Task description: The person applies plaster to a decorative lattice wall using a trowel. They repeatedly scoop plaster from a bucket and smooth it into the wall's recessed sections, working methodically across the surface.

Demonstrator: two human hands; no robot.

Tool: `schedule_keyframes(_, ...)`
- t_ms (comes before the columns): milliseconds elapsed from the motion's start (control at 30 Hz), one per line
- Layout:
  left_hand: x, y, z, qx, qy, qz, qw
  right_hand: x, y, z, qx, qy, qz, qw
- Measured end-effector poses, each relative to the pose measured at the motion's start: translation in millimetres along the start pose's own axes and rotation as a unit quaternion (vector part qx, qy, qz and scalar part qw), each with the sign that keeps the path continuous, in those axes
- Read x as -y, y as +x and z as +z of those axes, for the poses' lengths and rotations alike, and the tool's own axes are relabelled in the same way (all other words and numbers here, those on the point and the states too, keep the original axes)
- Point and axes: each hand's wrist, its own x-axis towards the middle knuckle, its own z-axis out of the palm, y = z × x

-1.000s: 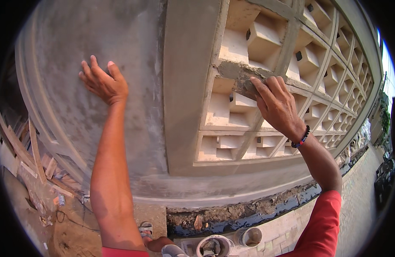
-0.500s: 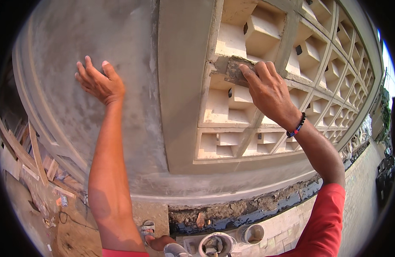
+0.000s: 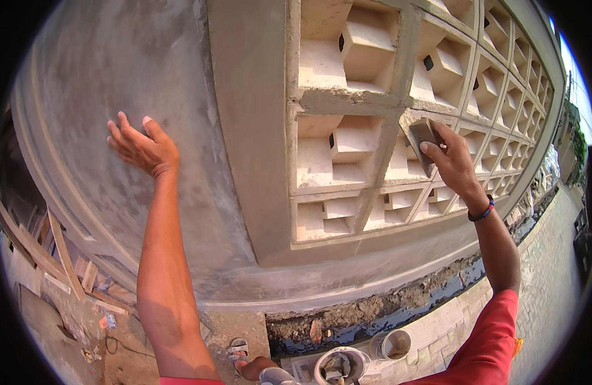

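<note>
Lattice [image 3: 353, 101]: right hand [image 3: 455, 163] and tool [image 3: 421, 136] shifted rightward.

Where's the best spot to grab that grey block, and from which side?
Probably the grey block's right side, coming from the right. It looks slim enough to pinch between thumb and fingers, as the right hand does, leaving its left side uncovered.

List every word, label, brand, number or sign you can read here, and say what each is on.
None can be read.
The wall, the flat grey tool in the right hand and the buckets show no readable text.
Any marks on the small litter at left are too small to read.
</note>
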Motion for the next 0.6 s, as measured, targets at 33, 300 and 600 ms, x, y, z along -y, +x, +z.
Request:
schedule_keyframes(33, 0, 0, -1, 0.002, -0.004, 0.004, 1.000, 2, -1, 2, 0.049, 0.171, 0.073, 0.981)
schedule_keyframes(300, 5, 1, 1, 0.000, 0.012, 0.007, 1.000, 40, -4, 70, -0.025, 0.552, 0.111, 0.826)
schedule_keyframes(600, 5, 0, 3, -0.010, 0.018, 0.009, 1.000, 45, 15, 141, -0.249, -0.067, -0.049, 0.965)
